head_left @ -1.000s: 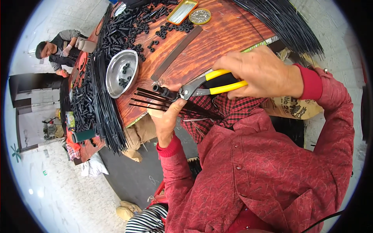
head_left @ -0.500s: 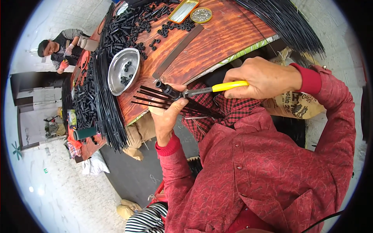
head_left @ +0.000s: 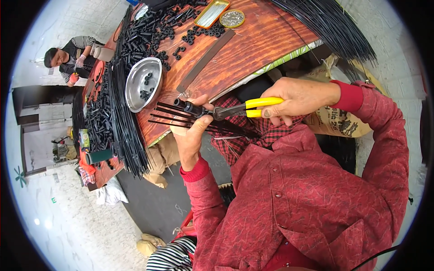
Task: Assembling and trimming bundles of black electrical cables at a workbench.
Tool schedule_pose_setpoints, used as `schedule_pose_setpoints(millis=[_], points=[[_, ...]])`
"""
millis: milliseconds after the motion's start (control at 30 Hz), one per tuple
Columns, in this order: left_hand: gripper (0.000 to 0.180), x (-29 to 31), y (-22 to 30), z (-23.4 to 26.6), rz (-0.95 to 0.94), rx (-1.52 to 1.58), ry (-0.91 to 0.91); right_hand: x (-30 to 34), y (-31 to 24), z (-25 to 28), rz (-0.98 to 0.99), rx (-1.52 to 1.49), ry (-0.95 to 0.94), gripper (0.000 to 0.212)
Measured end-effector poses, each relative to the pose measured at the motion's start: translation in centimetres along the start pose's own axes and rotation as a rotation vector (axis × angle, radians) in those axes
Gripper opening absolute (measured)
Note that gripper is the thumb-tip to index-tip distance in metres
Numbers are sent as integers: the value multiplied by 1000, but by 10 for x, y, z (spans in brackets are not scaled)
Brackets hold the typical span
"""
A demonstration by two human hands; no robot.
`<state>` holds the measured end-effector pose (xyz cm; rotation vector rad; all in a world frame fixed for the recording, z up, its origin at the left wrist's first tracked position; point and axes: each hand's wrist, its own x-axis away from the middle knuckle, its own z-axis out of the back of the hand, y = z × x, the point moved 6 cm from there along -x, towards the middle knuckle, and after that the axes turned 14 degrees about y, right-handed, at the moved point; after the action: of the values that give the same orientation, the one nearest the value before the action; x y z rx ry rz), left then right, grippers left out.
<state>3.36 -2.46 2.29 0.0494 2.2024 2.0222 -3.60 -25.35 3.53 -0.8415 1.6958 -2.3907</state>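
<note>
My left hand (head_left: 192,135) is closed round several thin black rods (head_left: 167,115) and a short black tubular fitting (head_left: 193,108), held over my lap. The rods fan out to the left past the fingers. In my right hand (head_left: 300,97) is a pair of pliers (head_left: 260,104) with yellow handles, which stand apart from each other. The dark metal jaws (head_left: 221,113) sit at the right end of the fitting, beside my left thumb. What exactly lies between the jaws is too small to make out.
On the reddish wooden table (head_left: 253,36) are a metal bowl (head_left: 143,83) with black pieces, a dark flat bar (head_left: 205,61), a tray (head_left: 212,13) of thin pins, a round dish (head_left: 232,18) and heaped black fittings (head_left: 135,45). Rod bundles (head_left: 124,126) overhang the edge. Another person (head_left: 74,56) works far left.
The plier handles have spread, so both yellow grips show. My right hand has shifted a little left. The fitting and rods in my left hand have tilted and moved slightly left.
</note>
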Motion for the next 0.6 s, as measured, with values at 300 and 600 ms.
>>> schedule_pose_setpoints(millis=[300, 600], points=[[53, 1, 2, 1, -46, -7, 26, 2, -17, 10, -37, -268, -148, 42], [47, 1, 1, 2, -52, 6, 15, -3, -21, 16, -162, -220, -273, 41]])
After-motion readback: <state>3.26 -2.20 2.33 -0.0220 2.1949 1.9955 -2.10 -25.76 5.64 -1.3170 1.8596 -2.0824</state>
